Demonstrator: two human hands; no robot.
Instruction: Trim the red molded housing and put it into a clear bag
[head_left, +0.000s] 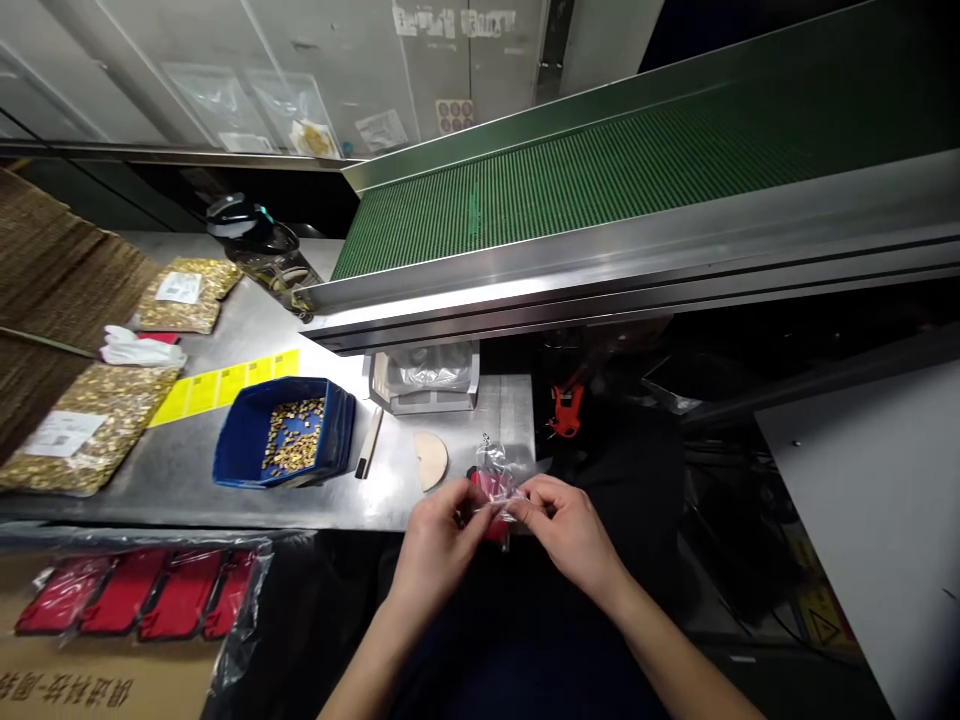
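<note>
Over the front edge of the metal bench, my left hand (pixel 448 525) and my right hand (pixel 564 518) pinch a small clear plastic bag (pixel 504 464) between thumbs and fingertips. Some small shiny bits show at the bag's far end. Behind and below the bag is a red and black part (pixel 491 488), mostly covered by the bag and my fingers. A round beige disc (pixel 430 461) lies just beyond my left hand. Left of it rests a slim beige-and-black tool (pixel 369 445) beside a blue bin (pixel 244 440) with small brass pieces in it.
A green ribbed conveyor (pixel 525 190) slopes up to the right behind the bench. A grey tray (pixel 431 400) holds clear bags. Bags of brass pieces (pixel 97 420), a yellow label strip (pixel 225 385) and a bottle (pixel 262 250) stand left. Red parts (pixel 176 595) fill a carton at lower left.
</note>
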